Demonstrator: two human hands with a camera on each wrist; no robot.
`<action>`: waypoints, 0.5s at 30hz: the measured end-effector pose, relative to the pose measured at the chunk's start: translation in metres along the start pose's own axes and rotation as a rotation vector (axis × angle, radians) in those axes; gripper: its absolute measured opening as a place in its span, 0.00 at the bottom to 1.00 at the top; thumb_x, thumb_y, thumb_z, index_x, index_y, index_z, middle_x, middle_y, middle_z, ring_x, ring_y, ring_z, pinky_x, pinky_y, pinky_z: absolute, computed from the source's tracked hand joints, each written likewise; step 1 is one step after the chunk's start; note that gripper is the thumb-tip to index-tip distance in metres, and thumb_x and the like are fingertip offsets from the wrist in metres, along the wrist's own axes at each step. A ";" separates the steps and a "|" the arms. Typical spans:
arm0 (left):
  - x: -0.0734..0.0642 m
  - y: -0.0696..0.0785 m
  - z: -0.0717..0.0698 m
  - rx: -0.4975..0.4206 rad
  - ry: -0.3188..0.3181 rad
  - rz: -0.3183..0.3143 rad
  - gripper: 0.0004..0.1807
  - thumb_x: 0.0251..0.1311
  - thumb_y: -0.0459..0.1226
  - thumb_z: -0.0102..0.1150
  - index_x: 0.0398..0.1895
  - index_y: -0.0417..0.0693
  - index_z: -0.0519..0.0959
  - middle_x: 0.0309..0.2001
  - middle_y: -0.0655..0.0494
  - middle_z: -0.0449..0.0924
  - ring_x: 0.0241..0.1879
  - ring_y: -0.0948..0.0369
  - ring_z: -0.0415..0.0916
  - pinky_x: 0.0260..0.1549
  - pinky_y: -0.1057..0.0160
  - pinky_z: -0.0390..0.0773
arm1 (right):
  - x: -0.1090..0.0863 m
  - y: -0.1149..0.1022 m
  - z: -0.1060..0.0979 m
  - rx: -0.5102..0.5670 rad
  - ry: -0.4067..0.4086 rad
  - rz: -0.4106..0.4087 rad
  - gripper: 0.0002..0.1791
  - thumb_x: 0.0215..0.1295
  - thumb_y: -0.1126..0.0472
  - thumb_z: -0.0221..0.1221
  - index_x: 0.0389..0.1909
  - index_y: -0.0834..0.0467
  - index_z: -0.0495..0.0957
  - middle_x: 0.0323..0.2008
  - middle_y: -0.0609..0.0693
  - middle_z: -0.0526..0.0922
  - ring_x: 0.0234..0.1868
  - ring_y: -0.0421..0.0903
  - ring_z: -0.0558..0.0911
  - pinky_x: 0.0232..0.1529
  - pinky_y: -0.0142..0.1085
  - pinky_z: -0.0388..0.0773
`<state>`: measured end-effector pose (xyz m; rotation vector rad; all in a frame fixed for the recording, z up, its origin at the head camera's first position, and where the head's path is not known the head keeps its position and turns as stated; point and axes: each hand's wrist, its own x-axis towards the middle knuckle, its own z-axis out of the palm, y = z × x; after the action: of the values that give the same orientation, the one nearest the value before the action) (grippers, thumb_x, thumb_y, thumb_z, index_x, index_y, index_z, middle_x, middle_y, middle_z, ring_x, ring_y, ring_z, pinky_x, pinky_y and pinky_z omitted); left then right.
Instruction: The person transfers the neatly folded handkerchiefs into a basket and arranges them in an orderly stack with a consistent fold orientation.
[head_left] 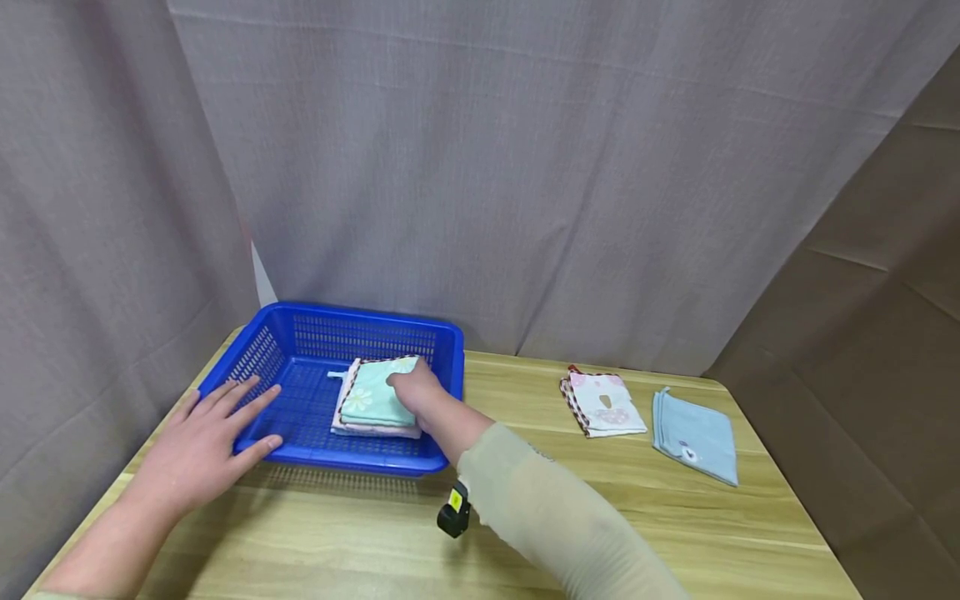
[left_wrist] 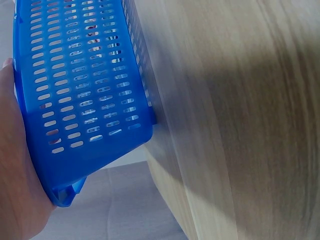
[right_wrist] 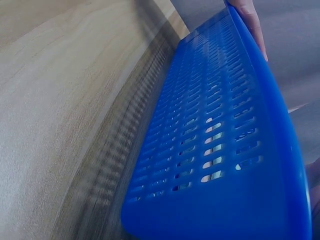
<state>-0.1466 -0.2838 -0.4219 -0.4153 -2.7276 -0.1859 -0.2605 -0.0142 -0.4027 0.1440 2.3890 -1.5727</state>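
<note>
- Left hand (head_left: 198, 450): fingers spread apart, touching the blue basket (head_left: 337, 460).
- Basket, between both hands: stacked cloths (head_left: 375, 431) inside.
- Green cloth (head_left: 375, 396) tops them, roughly square, checked edge toward the left hand.
- Right hand (head_left: 423, 396): clamped on the green cloth's right side.
- Right of it: white cloth (head_left: 617, 404), then light-blue cloth (head_left: 701, 429).

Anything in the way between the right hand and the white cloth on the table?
Yes, the basket's right rim. The right hand is inside the basket, touching the green cloth; beyond that rim, nothing visible blocks the way to the white cloth.
</note>
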 end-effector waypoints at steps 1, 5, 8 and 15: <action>0.000 0.000 0.000 0.000 0.002 0.001 0.38 0.62 0.61 0.58 0.72 0.57 0.68 0.69 0.40 0.66 0.66 0.37 0.63 0.64 0.31 0.51 | 0.000 0.000 0.000 -0.002 0.001 -0.003 0.45 0.65 0.60 0.57 0.77 0.66 0.44 0.77 0.63 0.50 0.76 0.58 0.52 0.74 0.48 0.53; 0.000 0.000 0.000 0.000 0.008 0.005 0.38 0.62 0.62 0.57 0.72 0.57 0.68 0.69 0.40 0.67 0.66 0.37 0.63 0.64 0.31 0.52 | -0.002 -0.001 0.000 -0.023 0.008 0.001 0.45 0.65 0.57 0.58 0.77 0.67 0.47 0.77 0.63 0.49 0.77 0.58 0.51 0.74 0.48 0.52; 0.000 0.000 0.000 0.000 0.008 0.005 0.38 0.62 0.62 0.56 0.72 0.57 0.68 0.69 0.40 0.67 0.66 0.37 0.63 0.64 0.31 0.52 | -0.001 -0.001 0.001 -0.029 0.022 0.003 0.46 0.63 0.57 0.59 0.77 0.65 0.48 0.76 0.63 0.51 0.76 0.58 0.53 0.74 0.48 0.54; 0.000 -0.001 0.001 -0.003 0.004 0.004 0.38 0.62 0.62 0.56 0.72 0.58 0.68 0.69 0.40 0.66 0.66 0.37 0.63 0.64 0.30 0.52 | -0.001 -0.001 0.002 0.014 0.035 0.001 0.48 0.61 0.59 0.61 0.78 0.60 0.48 0.77 0.61 0.51 0.76 0.58 0.54 0.73 0.49 0.56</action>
<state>-0.1471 -0.2843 -0.4225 -0.4211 -2.7221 -0.1893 -0.2594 -0.0169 -0.4020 0.1771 2.4043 -1.5989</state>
